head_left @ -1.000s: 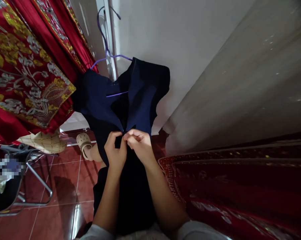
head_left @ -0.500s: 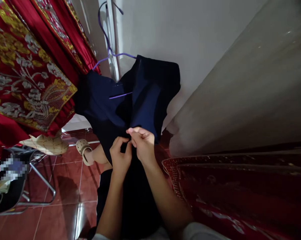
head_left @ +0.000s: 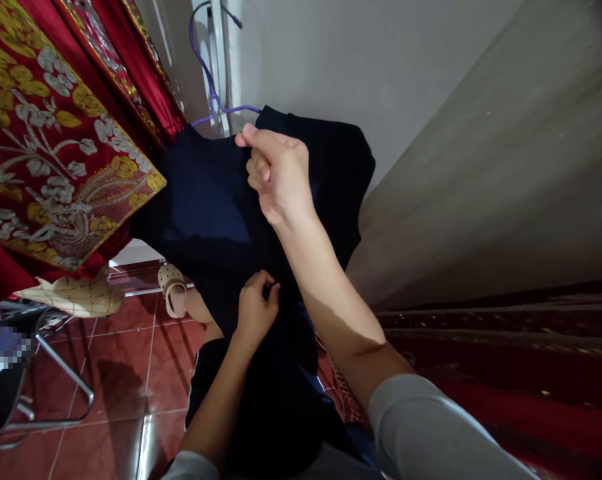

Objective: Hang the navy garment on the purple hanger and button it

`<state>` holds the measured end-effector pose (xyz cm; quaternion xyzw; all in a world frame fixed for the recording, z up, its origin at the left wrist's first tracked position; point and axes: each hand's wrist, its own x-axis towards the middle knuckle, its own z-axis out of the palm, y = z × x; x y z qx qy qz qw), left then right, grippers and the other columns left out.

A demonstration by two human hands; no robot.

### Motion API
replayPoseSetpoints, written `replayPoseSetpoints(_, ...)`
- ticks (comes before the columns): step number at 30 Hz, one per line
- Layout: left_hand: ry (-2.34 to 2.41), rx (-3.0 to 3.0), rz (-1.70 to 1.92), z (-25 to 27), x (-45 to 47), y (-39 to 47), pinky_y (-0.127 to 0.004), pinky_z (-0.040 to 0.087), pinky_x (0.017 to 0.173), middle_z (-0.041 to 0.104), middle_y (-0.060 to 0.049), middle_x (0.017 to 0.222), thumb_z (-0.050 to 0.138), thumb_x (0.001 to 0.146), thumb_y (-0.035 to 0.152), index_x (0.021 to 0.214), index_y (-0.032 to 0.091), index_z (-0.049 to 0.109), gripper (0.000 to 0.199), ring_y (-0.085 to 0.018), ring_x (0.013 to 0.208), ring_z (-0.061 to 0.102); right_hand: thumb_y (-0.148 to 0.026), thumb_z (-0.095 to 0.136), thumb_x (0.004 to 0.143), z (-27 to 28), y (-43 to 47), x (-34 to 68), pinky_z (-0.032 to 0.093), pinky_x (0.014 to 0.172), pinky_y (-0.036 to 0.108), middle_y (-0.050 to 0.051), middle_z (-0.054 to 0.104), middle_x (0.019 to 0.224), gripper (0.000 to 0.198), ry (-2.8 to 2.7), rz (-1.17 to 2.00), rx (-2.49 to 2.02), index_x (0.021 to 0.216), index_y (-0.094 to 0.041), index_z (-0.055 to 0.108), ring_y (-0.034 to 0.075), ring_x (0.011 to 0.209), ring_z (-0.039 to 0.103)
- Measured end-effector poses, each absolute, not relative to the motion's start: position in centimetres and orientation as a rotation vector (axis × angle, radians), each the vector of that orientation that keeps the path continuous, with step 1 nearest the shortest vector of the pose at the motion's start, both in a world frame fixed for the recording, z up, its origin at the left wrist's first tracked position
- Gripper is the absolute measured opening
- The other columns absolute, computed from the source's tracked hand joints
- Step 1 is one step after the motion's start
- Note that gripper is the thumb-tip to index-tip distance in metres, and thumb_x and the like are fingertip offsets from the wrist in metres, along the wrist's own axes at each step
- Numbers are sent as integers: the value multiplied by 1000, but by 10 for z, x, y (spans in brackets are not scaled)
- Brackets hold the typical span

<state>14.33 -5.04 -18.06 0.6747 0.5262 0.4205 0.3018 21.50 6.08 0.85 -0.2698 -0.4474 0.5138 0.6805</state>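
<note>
A dark navy garment (head_left: 201,207) hangs on a purple hanger (head_left: 212,93) in front of me. My right hand (head_left: 281,170) is at the neckline, its thumb and forefinger pinched together. Whatever lies between those fingertips is too small to make out. Lower down, the curled fingers of my left hand (head_left: 258,303) pinch the garment's front. Both front halves meet between my hands, and my right hand and forearm cover part of that line.
Red cloth with gold and silver embroidery (head_left: 65,133) hangs at the left. A black chair with metal legs (head_left: 65,373) stands on the red tiled floor (head_left: 115,373). Beige shoes (head_left: 171,287) show below. Pale sheeting (head_left: 481,193) and dark red fabric (head_left: 505,360) fill the right side.
My right hand has risen from mid-front to the neckline. The garment's open V has closed, hiding the hanger's lower bar. My left hand has moved slightly right and down.
</note>
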Motion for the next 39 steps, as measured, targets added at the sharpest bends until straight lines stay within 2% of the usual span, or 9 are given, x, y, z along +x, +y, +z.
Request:
replayPoseSetpoints(4, 1284, 1884, 1089, -140, 125, -24, -31, 52, 83, 72, -4, 94, 67, 91, 13, 101, 20, 64, 13, -20, 90, 69, -66, 74, 82, -7, 53, 217, 8, 45, 28, -9, 26, 46, 48, -1043, 1153, -555, 76, -19, 65, 7, 44, 12)
replayPoseSetpoints(9, 1088, 2093, 1740, -50, 97, 25, -31, 54, 87, 71, -5, 107, 58, 102, 26, 126, 25, 61, 24, -18, 94, 70, -56, 70, 90, -10, 48, 226, 15, 39, 24, -9, 26, 49, 43, -1148, 1127, -571, 71, -21, 53, 6, 42, 18)
replayPoseSetpoints(14, 981, 2393, 1749, 0, 94, 63, -28, 54, 72, 70, -2, 89, 62, 103, 32, 99, 21, 67, 12, -17, 82, 69, -44, 66, 94, -9, 57, 231, 22, 43, 21, -7, 33, 53, 36, -1253, 1005, -683, 72, -20, 51, 6, 46, 28)
replayPoseSetpoints(17, 841, 2361, 2137, 16, 92, 69, -22, 47, 59, 65, 2, 77, 63, 103, 28, 92, 19, 65, 14, -11, 70, 66, -21, 67, 89, -35, 67, 232, 24, 48, 20, -5, 39, 54, 32, -1257, 823, -923, 64, -18, 49, 6, 51, 34)
replayPoseSetpoints(20, 651, 2283, 2403, 32, 83, 69, -22, 43, 60, 59, 2, 79, 65, 102, 24, 93, 18, 66, 11, -8, 70, 63, -10, 63, 85, -68, 67, 234, 22, 47, 21, -6, 39, 50, 33, -1204, 862, -1071, 58, -18, 45, 5, 48, 33)
replayPoseSetpoints(25, 730, 2334, 1906, 30, 71, 67, -26, 46, 61, 62, 2, 76, 72, 98, 38, 90, 20, 67, 20, -12, 68, 64, -38, 60, 96, -61, 49, 238, 24, 46, 22, -8, 37, 50, 30, -1236, 973, -755, 74, -19, 55, 6, 45, 30)
replayPoseSetpoints(28, 904, 2453, 1703, 18, 73, 60, -30, 52, 75, 68, 1, 83, 66, 101, 36, 97, 23, 68, 14, -14, 77, 66, -51, 63, 96, -28, 46, 238, 30, 48, 21, -6, 40, 56, 36, -1316, 924, -693, 79, -20, 56, 7, 50, 38)
replayPoseSetpoints(34, 1002, 2522, 1577, 18, 75, 51, -37, 51, 84, 68, -2, 87, 60, 103, 44, 95, 24, 65, 22, -20, 83, 67, -43, 70, 92, -1, 44, 225, 35, 51, 20, -4, 41, 61, 38, -1318, 878, -739, 70, -21, 48, 9, 58, 43)
replayPoseSetpoints(39, 983, 2593, 1522, 19, 67, 63, -39, 51, 87, 67, -3, 84, 58, 103, 48, 92, 24, 59, 26, -21, 79, 64, -40, 67, 93, 1, 40, 218, 35, 51, 19, -4, 42, 58, 31, -1285, 947, -734, 73, -21, 52, 9, 55, 43)
